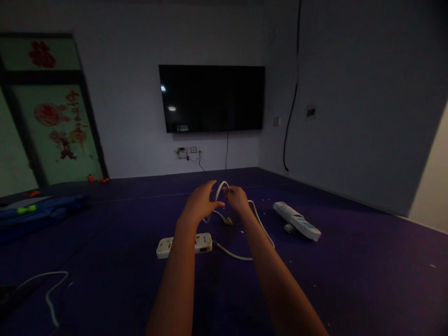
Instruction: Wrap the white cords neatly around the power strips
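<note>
Both my hands are held out over a dark purple floor (350, 261). My left hand (200, 203) and my right hand (237, 198) are closed on a loop of white cable (221, 186), pinching it between them. The cable (261, 231) runs down past my right forearm to a white power strip (205, 242) lying flat on the floor under my left forearm. Its plug (227, 220) dangles just below my hands.
A second white power strip (297, 221) lies to the right. Another white cable (52, 284) curls at the lower left. Blue fabric (45, 210) sits at the left. A black television (212, 98) hangs on the far wall above a socket (189, 150).
</note>
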{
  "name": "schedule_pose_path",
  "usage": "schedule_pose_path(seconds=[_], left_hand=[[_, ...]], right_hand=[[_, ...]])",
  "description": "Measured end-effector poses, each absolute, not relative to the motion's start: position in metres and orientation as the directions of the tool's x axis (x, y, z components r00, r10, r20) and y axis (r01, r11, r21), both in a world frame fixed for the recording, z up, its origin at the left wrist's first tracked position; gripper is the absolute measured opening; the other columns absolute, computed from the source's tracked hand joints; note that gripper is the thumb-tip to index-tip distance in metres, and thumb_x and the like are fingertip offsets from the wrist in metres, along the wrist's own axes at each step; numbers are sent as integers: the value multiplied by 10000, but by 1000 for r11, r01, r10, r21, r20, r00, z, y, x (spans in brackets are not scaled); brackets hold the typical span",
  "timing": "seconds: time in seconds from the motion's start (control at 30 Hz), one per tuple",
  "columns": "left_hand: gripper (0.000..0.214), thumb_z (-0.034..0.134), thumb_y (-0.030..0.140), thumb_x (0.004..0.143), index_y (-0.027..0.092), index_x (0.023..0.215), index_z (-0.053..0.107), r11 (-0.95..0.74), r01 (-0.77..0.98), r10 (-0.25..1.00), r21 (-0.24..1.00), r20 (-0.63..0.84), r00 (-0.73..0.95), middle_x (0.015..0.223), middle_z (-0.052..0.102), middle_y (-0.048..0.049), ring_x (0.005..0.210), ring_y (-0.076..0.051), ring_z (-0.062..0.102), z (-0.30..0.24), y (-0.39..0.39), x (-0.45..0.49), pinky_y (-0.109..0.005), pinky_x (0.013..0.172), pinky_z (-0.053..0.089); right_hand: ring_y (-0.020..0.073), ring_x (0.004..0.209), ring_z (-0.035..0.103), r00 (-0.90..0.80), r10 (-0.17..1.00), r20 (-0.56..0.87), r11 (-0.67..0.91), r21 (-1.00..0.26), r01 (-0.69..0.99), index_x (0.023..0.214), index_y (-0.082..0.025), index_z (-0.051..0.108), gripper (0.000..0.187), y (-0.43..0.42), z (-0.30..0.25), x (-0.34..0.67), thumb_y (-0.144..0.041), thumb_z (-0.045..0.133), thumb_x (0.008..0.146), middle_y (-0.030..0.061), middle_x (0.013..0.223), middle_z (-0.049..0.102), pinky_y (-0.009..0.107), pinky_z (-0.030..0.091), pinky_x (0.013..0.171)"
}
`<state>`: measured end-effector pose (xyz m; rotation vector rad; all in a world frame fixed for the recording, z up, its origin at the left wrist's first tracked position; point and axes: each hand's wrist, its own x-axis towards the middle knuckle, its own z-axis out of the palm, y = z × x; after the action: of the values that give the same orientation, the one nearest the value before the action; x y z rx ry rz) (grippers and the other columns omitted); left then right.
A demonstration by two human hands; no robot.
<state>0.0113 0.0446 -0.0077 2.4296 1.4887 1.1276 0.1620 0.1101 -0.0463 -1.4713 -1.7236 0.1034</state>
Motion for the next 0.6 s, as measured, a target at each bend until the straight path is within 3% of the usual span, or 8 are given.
schedule_pose_path(seconds=[0.1,0.23,0.4,0.6], left_hand=[[822,759,331,603,181,1339,426,-394,785,910,477,323,260,1198,604,-154,1028,-275,598,-9,42,-5,-350,823,464],[752,724,394,612,151,1284,492,-274,825,962,494,129,242,1094,658,-141,983,-275,612,-14,48,-23,-338,804,458],[741,653,451,664,143,1310,462,-256,812,966,525,123,225,1029,682,-125,931,-260,626,-14,48,-35,-333,773,462],[778,622,483,682,115,1338,423,-245,805,969,541,107,224,1050,669,-139,919,-250,626,-9,41,-38,-310,751,459]], right_hand=[[192,792,640,79,855,512,255,-548,797,859,-131,689,385,115,-58,163,-293,347,922,119,841,706,251,409,687],[236,975,616,78,878,473,200,-510,836,961,-144,695,275,120,-76,166,-213,444,873,147,978,695,309,390,861],[252,1149,521,92,904,417,126,-467,875,1192,-170,608,366,123,-92,174,-186,469,853,151,1139,634,380,295,1009],[330,1372,201,258,909,329,-87,-455,886,1371,-259,422,473,122,-109,189,-202,342,908,138,1467,314,519,214,1048]])
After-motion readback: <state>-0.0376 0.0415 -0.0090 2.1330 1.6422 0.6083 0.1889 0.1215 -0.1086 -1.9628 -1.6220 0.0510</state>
